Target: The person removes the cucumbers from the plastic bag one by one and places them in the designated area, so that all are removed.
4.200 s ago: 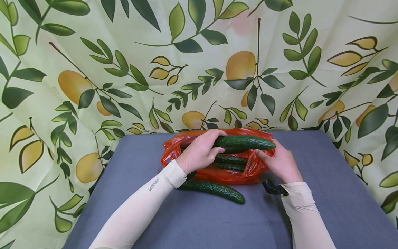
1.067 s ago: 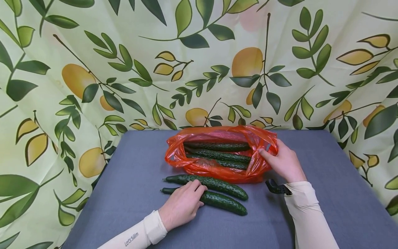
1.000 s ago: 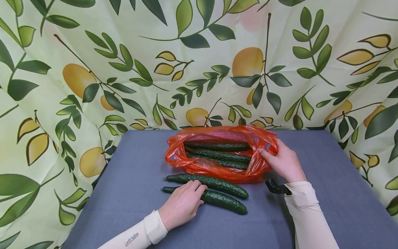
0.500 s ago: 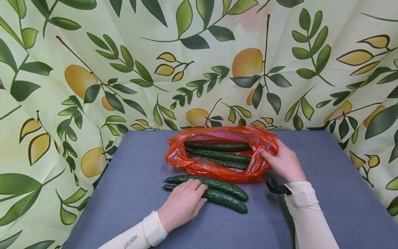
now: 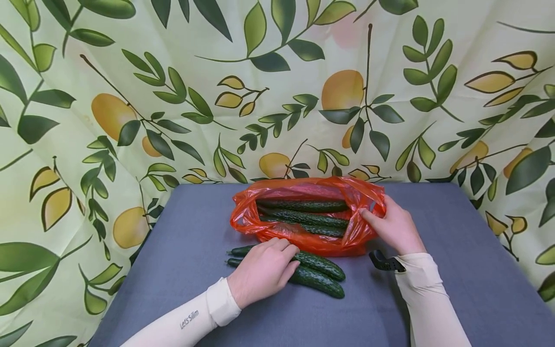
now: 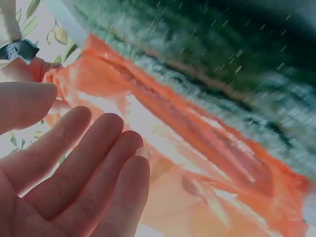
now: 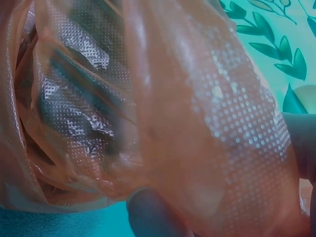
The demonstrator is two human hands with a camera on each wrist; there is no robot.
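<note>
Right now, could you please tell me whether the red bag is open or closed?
Open: the red bag gapes, cucumbers showing inside; the right hand grips one end.

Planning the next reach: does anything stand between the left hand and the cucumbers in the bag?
Only the near side of the red bag, just beyond the left hand; above that, the bag gapes open on the cucumbers.

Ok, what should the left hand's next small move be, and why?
Probably reach the left hand into the red bag: its mouth gapes open with cucumbers inside, the right hand grips one end, and the left hand appears to hold nothing over the two cucumbers outside.
</note>
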